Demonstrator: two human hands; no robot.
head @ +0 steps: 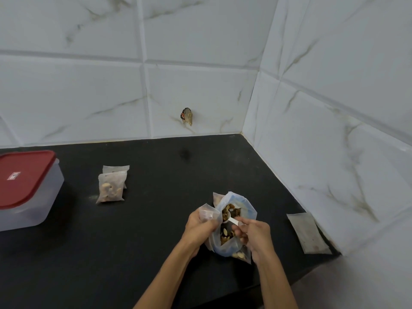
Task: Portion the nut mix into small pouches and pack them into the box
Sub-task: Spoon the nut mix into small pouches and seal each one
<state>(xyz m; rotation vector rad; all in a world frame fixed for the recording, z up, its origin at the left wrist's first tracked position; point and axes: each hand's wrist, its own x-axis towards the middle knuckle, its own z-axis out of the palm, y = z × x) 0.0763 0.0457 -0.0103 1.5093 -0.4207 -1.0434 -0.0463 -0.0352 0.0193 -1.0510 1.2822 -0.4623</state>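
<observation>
The lidded red-topped translucent plastic box (24, 188) sits far left awaiting pouches, while the large clear bag of nut mix (231, 224) stays central so the right hand (256, 236), pinching a white plastic scoop (231, 220), can fill the small clear pouch (207, 214) gripped by the left hand (199, 227).

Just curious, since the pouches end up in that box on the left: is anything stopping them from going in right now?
Yes: the red lid sits on the box. The filled pouches lie right of it, and no object lies on the counter between them.

A home kitchen corner: black countertop (133, 219) against marble-look wall tiles (89, 85).
</observation>
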